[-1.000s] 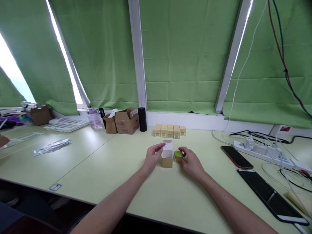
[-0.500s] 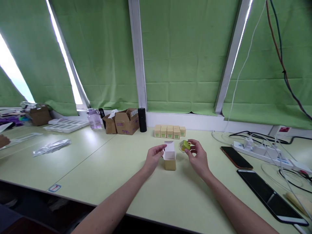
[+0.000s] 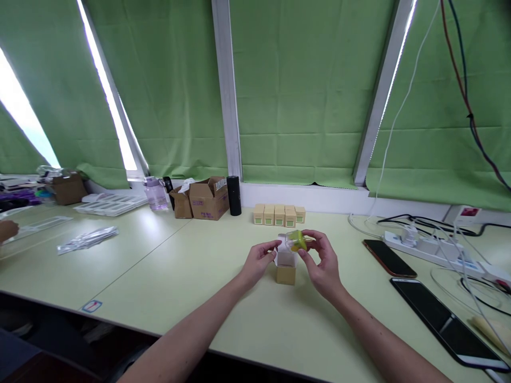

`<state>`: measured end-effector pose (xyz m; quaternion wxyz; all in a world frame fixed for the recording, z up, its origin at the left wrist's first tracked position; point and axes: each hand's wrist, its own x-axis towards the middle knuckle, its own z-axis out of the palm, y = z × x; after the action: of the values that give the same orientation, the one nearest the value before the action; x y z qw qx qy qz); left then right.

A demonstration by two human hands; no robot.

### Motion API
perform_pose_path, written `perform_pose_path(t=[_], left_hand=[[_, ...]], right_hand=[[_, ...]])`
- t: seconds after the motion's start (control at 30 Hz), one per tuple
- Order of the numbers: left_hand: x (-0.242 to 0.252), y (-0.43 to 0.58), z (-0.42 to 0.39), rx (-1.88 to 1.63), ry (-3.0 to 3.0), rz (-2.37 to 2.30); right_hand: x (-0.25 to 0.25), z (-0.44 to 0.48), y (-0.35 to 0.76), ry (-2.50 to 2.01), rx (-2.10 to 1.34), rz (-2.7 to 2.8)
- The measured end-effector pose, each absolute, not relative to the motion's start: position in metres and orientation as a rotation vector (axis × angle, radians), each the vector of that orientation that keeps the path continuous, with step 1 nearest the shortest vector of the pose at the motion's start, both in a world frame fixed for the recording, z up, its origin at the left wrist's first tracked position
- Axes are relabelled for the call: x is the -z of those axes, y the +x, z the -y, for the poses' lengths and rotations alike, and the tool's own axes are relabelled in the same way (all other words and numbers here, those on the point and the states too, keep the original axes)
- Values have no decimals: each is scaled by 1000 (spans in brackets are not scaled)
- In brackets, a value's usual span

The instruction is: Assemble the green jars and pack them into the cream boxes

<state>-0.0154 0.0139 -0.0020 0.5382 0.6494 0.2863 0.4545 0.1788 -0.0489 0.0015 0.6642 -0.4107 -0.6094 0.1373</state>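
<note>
A small open cardboard box (image 3: 286, 275) with a white inside stands upright on the table in front of me. My left hand (image 3: 259, 260) pinches the left side of its raised white flap. Between the thumb and fingers of my right hand (image 3: 322, 261) is a yellow-green object (image 3: 296, 241) with a clear cover. It is tilted just above the box opening and hides part of the flap. Behind the box, several small closed boxes (image 3: 274, 215) stand grouped near the wall.
Two phones (image 3: 389, 258) and a power strip (image 3: 431, 250) with tangled cables lie at the right. Brown cartons (image 3: 208, 201), a black cylinder (image 3: 233, 196) and a purple bottle (image 3: 155, 193) stand at the back. Silvery packets (image 3: 88, 240) and another person's hand (image 3: 8, 230) are at the left.
My right hand has carried the yellow-green object left, over the box opening. The box and my left hand have shifted slightly right and nearer to me.
</note>
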Motion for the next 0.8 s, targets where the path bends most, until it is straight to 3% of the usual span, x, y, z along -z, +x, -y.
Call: perform_pose_path(t=[0.8], left_hand=[[6, -14, -18, -1108, 1454, -704]], right_hand=[[0, 42, 193, -1059, -340, 1517]])
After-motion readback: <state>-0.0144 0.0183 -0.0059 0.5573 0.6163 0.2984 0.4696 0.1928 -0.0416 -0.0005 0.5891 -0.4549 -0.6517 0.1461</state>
